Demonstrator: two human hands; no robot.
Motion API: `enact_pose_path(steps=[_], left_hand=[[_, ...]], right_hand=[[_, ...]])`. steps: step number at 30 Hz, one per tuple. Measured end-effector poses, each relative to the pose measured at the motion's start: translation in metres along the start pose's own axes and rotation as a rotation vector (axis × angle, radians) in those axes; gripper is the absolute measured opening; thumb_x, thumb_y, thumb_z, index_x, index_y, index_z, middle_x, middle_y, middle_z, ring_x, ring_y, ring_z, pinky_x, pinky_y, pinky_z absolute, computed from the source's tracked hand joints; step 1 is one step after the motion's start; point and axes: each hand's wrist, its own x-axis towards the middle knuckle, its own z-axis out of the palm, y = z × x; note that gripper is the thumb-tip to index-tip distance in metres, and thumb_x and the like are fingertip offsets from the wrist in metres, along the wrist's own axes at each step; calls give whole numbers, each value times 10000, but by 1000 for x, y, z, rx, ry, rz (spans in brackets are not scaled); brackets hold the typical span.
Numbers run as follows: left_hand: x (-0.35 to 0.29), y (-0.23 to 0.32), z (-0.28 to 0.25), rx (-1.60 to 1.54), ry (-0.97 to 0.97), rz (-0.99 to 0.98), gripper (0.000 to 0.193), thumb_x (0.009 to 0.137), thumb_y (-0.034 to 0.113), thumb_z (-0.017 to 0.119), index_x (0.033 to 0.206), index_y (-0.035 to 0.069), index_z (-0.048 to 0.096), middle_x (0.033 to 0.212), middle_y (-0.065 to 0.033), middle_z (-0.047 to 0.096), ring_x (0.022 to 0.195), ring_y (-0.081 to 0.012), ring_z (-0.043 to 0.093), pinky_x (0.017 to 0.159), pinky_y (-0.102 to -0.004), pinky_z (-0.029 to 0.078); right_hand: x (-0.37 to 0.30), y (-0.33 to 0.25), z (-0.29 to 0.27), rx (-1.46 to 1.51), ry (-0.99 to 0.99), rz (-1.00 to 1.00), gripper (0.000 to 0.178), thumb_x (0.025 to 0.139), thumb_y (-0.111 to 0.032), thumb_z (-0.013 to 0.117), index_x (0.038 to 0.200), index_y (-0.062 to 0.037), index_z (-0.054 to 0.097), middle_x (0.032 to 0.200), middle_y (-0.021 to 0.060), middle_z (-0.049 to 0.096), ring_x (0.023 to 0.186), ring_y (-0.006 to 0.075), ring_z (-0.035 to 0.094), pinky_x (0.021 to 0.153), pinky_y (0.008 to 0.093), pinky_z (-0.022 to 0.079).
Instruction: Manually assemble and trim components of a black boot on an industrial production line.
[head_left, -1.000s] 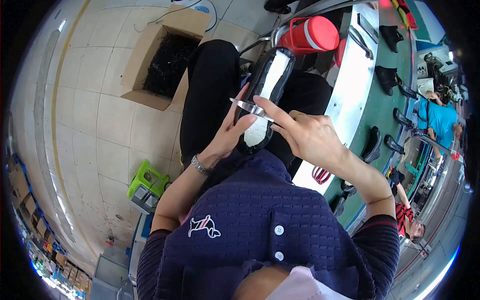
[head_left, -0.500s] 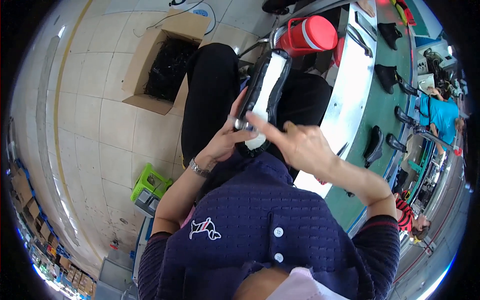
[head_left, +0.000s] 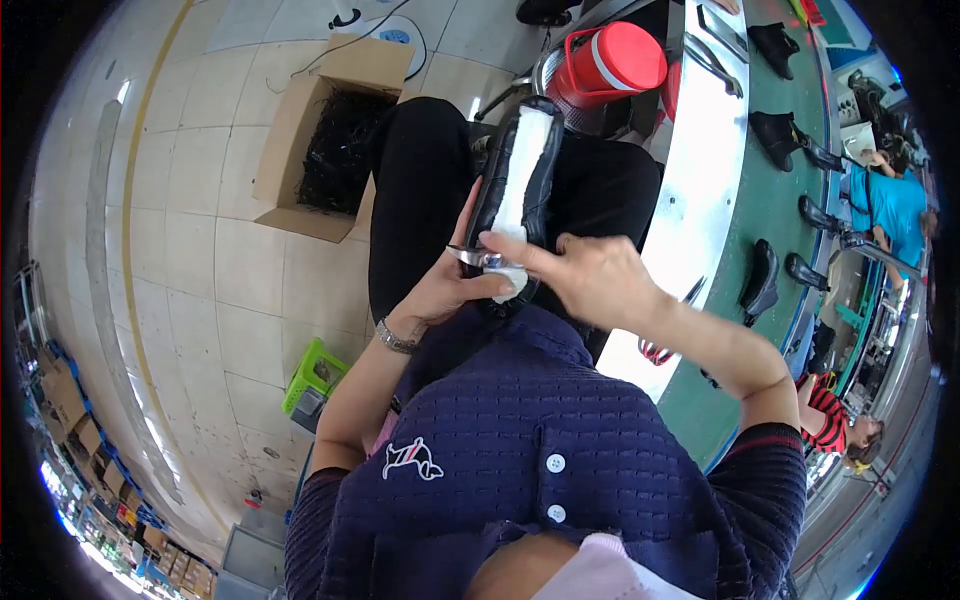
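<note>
A black shoe upper on its last [head_left: 520, 175], with a white strip along its underside, lies bottom up between my thighs, toe end away from me. My left hand [head_left: 440, 290] is closed round its near left side, thumb over the white underside. A small shiny metal tool [head_left: 487, 259], curved and pointed at its left end, lies across the near end of the underside. My right hand [head_left: 605, 285] is closed at the tool, index finger stretched along it; its other fingers are curled. Part of the tool is hidden by the fingers.
An open cardboard box [head_left: 285, 165] with black scraps stands on the tiled floor at left. A red jug [head_left: 630, 58] stands ahead. At right are a metal ledge [head_left: 690, 200] and a green conveyor [head_left: 735, 270] with several black shoes. A green stool [head_left: 315, 375] is at lower left.
The tool has turned to show more of its length across the shoe's near end. My right hand has shifted slightly left, and the shoe is a little more upright in view.
</note>
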Motion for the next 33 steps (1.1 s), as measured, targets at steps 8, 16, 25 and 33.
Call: enact_pose_path(steps=[8,16,25,33], left_hand=[[49,53,2,208,124,-224,939,835,207,747,1536,144,126,1320,-51,463,1174,-153,473,997,-302,402],[51,56,21,402,-3,-139,1110,668,140,855,1518,88,144,1416,-90,389,1298,-207,388,1086,-334,312],[68,78,24,953,-207,449,1382,622,132,889,1514,168,-167,1577,-143,109,1429,-224,221,1154,-369,199],[76,90,28,977,-184,391,1355,653,98,851,1483,99,-220,1591,-181,-55,1471,-221,42,1169,-335,105]], right_hand=[[30,35,-21,207,277,139,593,930,-211,562,1469,-211,315,642,153,632,547,309,638,501,397,515],[-33,60,28,575,599,528,614,919,-197,601,1467,-217,324,975,215,682,774,383,682,663,438,539],[-129,122,129,291,423,1168,592,900,-313,648,1440,-317,407,879,166,609,768,301,629,696,420,504],[-131,129,156,154,671,991,582,849,-146,683,1387,-264,496,1272,178,488,1191,359,472,982,471,419]])
